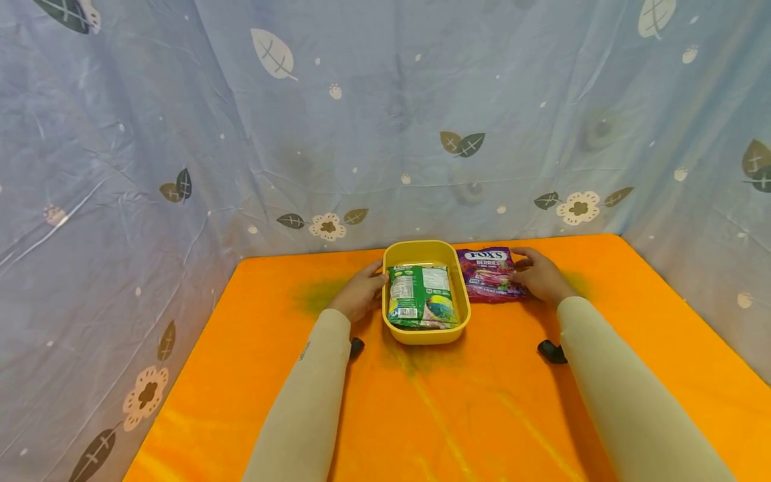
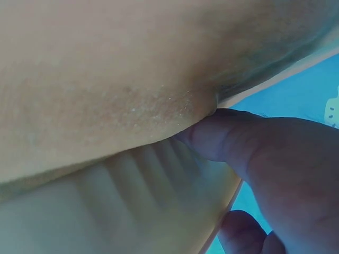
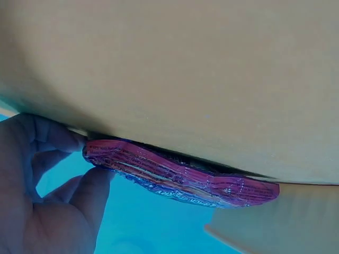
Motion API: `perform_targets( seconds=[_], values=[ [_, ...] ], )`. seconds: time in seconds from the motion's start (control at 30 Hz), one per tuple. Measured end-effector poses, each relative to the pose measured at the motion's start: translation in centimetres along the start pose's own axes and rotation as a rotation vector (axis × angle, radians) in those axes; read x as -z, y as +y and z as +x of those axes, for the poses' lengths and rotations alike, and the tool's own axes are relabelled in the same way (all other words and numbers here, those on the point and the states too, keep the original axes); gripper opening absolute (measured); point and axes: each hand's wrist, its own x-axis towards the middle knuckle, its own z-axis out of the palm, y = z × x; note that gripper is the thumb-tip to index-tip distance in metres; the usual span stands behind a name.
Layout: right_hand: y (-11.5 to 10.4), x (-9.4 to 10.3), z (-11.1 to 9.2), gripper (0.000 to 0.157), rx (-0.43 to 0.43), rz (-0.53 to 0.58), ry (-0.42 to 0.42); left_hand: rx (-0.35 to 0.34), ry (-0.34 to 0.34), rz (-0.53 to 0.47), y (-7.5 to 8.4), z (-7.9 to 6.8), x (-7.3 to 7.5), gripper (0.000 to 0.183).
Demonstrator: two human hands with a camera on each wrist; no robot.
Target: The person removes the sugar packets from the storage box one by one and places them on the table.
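Observation:
A yellow plastic basket [image 1: 426,336] holds a green candy bag [image 1: 424,294] with printed labels. My left hand [image 1: 359,294] holds the basket at its left side; in the left wrist view, a digit of the left hand [image 2: 286,153] presses the ribbed outer wall of the basket [image 2: 137,201]. To the right of the basket, a purple FOX'S Berries candy bag [image 1: 489,281] lies on the table. With thumb and fingertips, my right hand [image 1: 539,274] pinches its right edge. The right wrist view shows the right hand [image 3: 58,185] gripping one end of the purple candy bag [image 3: 185,177] edge-on.
An orange cloth [image 1: 482,415] covers the table. A patterned blue-grey curtain [image 1: 373,134] hangs along the back and both sides. Dark wrist-worn camera parts, one at the left wrist [image 1: 357,347] and one at the right wrist [image 1: 552,351], show beside the sleeves.

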Motion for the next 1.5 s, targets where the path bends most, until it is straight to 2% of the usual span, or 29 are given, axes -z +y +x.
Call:
perform_targets(
  seconds=[0.13, 0.43, 0.77, 1.0, 1.23, 1.37, 1.5],
  values=[
    [0.1, 0.2, -0.2, 0.068, -0.012, 0.029, -0.001, 0.0, -0.009, -0.011, -0.1, 0.0, 0.0, 0.053],
    [0.5, 2.0, -1.0, 0.066, 0.009, -0.006, -0.004, 0.01, -0.015, -0.009, 0.0, 0.1, -0.2, 0.054],
    [0.2, 3.3, -1.4, 0.069, 0.007, 0.162, -0.022, -0.004, 0.0, 0.004, 0.3, -0.2, 0.2, 0.053],
    [-2.8, 2.0, -1.6, 0.069, 0.065, 0.23, -0.045, 0.006, 0.003, 0.013, 0.4, -0.4, 0.2, 0.052],
    [-5.7, 0.2, -1.7, 0.067, 0.076, 0.295, -0.089, 0.005, -0.006, 0.012, 0.4, -0.3, 0.0, 0.052],
    [-7.0, -0.6, -1.7, 0.065, 0.093, 0.384, -0.123, 0.002, -0.004, -0.003, 0.3, -0.2, 0.0, 0.051],
    [-9.0, -1.1, -2.6, 0.063, 0.098, 0.45, -0.181, 0.003, -0.003, -0.011, 0.3, -0.2, 0.0, 0.052]
  ],
)
